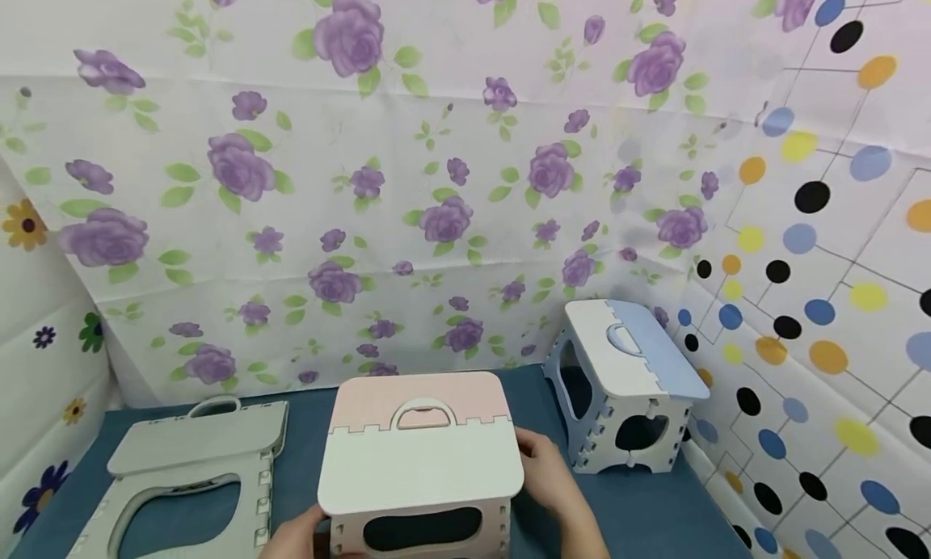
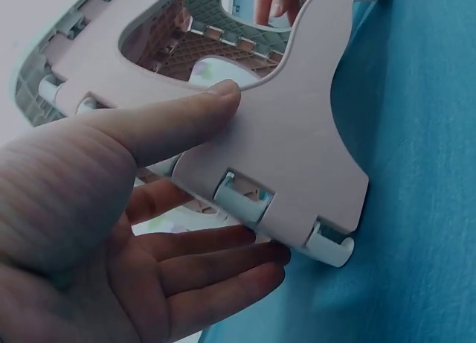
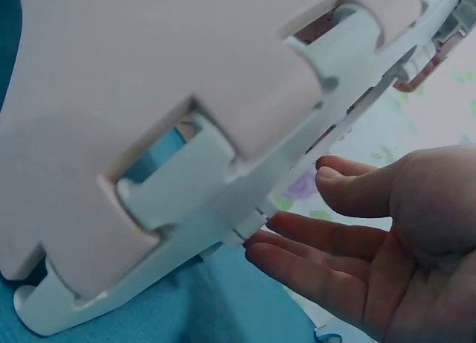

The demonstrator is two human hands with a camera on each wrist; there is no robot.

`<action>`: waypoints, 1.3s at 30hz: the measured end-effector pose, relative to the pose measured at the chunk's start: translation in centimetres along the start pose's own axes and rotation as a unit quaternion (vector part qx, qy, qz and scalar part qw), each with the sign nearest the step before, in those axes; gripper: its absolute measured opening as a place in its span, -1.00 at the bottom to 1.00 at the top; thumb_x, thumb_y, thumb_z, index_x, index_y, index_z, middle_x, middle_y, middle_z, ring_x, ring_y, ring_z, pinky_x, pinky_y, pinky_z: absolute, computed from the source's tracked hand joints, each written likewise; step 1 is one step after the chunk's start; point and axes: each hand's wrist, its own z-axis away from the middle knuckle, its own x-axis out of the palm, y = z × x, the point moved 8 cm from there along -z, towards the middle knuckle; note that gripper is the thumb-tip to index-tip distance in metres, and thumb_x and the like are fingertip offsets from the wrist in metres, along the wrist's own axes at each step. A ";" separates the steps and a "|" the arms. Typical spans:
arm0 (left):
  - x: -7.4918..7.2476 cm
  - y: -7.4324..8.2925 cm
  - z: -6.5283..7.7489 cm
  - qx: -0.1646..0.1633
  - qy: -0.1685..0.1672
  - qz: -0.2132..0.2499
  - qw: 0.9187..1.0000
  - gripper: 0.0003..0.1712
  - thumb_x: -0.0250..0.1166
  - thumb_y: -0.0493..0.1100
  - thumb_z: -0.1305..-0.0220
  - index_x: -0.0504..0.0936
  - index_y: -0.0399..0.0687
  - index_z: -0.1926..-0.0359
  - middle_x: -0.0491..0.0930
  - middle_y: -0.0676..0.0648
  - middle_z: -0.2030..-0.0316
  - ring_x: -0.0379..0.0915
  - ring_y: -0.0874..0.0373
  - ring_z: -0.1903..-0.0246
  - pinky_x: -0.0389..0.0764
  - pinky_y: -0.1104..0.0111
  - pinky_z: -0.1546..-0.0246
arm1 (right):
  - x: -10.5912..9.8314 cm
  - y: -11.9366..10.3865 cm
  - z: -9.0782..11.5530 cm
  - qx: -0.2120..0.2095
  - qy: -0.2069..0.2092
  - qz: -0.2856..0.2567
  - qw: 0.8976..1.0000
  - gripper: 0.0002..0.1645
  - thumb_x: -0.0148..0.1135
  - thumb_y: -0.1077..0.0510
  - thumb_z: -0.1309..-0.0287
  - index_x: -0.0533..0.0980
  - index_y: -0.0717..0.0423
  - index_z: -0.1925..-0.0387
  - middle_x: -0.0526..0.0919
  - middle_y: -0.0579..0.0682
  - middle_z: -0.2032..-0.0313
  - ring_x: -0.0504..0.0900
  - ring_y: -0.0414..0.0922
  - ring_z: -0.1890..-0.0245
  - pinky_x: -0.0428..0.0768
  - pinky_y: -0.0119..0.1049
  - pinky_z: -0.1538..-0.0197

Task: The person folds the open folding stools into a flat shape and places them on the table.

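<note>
A pink and white folding step stool (image 1: 420,466) stands unfolded in front of me, its lid flat and an arched handle on top. At its left side my left hand (image 1: 294,535) grips it. In the left wrist view the thumb (image 2: 186,120) lies over the pink end panel (image 2: 290,135), and the other fingers reach round the hinged edge. On the far side my right hand (image 1: 549,478) is next to the stool's right wall. Its fingertips (image 3: 260,242) are right at the white hinged side (image 3: 193,224), fingers nearly straight, thumb apart from the stool.
To the left, a grey-green folding stool (image 1: 196,442) lies partly folded on the blue tabletop (image 1: 298,430). A blue and white stool (image 1: 618,381) stands unfolded at the back right. Floral sheeting (image 1: 407,179) walls the back, and dotted sheeting (image 1: 822,300) the right.
</note>
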 end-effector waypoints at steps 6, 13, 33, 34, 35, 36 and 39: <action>0.2 1.2 1.0 -0.005 0.020 0.030 0.999 0.10 0.68 0.19 -0.11 0.36 -0.31 -0.45 0.64 -0.22 -0.08 0.72 -0.17 0.07 0.76 0.17 0.10 | 0.2 -0.4 0.2 0.012 0.019 0.034 0.999 -0.61 0.17 0.23 -0.58 0.61 0.27 -0.31 0.75 0.09 0.03 0.65 -0.05 0.15 0.63 -0.11 0.12; 0.0 2.1 1.3 0.021 0.049 0.006 0.999 0.18 0.70 0.20 -0.07 0.27 -0.16 -0.53 0.52 -0.30 -0.27 0.64 -0.26 -0.11 0.73 0.11 -0.05 | 0.1 -0.7 0.7 0.030 0.039 0.063 0.997 -0.63 0.17 0.26 -0.56 0.64 0.26 -0.27 0.76 0.10 -0.01 0.66 -0.06 0.12 0.66 -0.09 0.08; 0.5 3.2 1.6 0.003 0.067 -0.038 0.997 -0.21 0.69 0.13 -0.12 0.65 -0.28 -0.20 0.77 -0.05 0.13 0.73 0.05 0.20 0.74 0.20 0.18 | 0.1 -1.0 1.3 0.032 -0.001 0.135 0.990 -0.61 0.25 0.31 -0.49 0.64 0.19 -0.27 0.76 0.10 -0.09 0.69 0.05 -0.07 0.66 0.16 -0.11; 0.5 3.2 1.6 0.001 0.067 -0.039 0.997 -0.22 0.69 0.12 -0.13 0.65 -0.28 -0.20 0.77 -0.05 0.14 0.73 0.05 0.21 0.74 0.19 0.18 | 0.1 -0.9 1.5 0.036 -0.009 0.142 0.989 -0.61 0.24 0.34 -0.46 0.65 0.19 -0.25 0.76 0.09 -0.07 0.69 0.04 -0.05 0.66 0.16 -0.09; 0.5 3.2 1.6 -0.001 0.067 -0.040 0.997 -0.22 0.69 0.12 -0.13 0.66 -0.28 -0.19 0.77 -0.05 0.14 0.73 0.05 0.21 0.74 0.19 0.18 | 0.1 -0.7 1.7 0.040 -0.020 0.151 0.988 -0.61 0.25 0.36 -0.43 0.66 0.20 -0.22 0.77 0.09 -0.05 0.70 0.03 -0.03 0.67 0.15 -0.07; 0.4 3.2 1.6 -0.002 0.069 -0.041 0.997 -0.23 0.69 0.11 -0.13 0.66 -0.28 -0.19 0.77 -0.05 0.15 0.73 0.06 0.22 0.75 0.18 0.18 | 0.1 -0.5 1.9 0.042 -0.034 0.157 0.986 -0.63 0.27 0.36 -0.41 0.68 0.20 -0.18 0.77 0.08 -0.03 0.71 0.03 0.00 0.68 0.12 -0.04; 0.3 3.1 1.6 -0.005 0.073 -0.046 0.996 -0.26 0.69 0.10 -0.11 0.69 -0.27 -0.16 0.78 -0.04 0.17 0.73 0.08 0.24 0.75 0.19 0.20 | 0.4 -0.3 2.6 0.039 -0.087 0.160 0.983 -0.68 0.37 0.36 -0.33 0.69 0.25 -0.09 0.78 0.08 0.05 0.73 0.05 0.08 0.71 0.06 0.04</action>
